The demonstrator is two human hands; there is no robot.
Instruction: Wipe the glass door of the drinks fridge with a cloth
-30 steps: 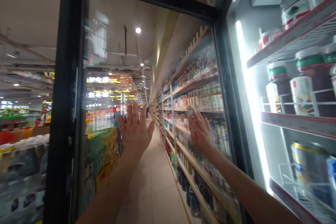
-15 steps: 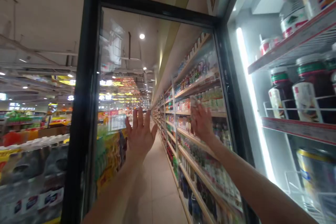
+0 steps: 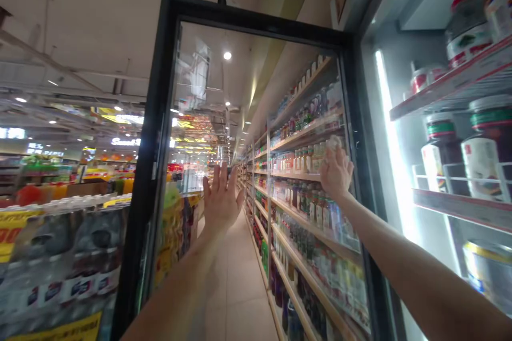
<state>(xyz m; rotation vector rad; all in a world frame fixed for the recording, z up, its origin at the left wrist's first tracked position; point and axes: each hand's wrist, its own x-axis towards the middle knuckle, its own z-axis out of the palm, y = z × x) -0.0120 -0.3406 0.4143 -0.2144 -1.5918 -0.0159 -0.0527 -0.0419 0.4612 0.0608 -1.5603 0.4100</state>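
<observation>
A black-framed glass fridge door (image 3: 157,133) stands swung open in front of me. My left hand (image 3: 221,200) is open, its palm flat against the inside of the glass, fingers up. Near the door's hinge side, my right hand (image 3: 336,171) presses against the glass, its fingers closed on a small white wad (image 3: 333,142), blurred, that looks like a cloth. Through the pane I see a long shop aisle with drink shelves (image 3: 304,176).
At right the lit fridge interior holds dark bottles with green caps (image 3: 440,149) on wire-fronted shelves and a large can (image 3: 488,273) lower down. Left of the door are stacked packs of bottled drinks (image 3: 60,256). A tiled aisle floor (image 3: 244,287) runs ahead.
My right hand slid up and to the right across the glass with the white wad. My left hand stayed flat on the pane. The view shifted, so the door sits further right.
</observation>
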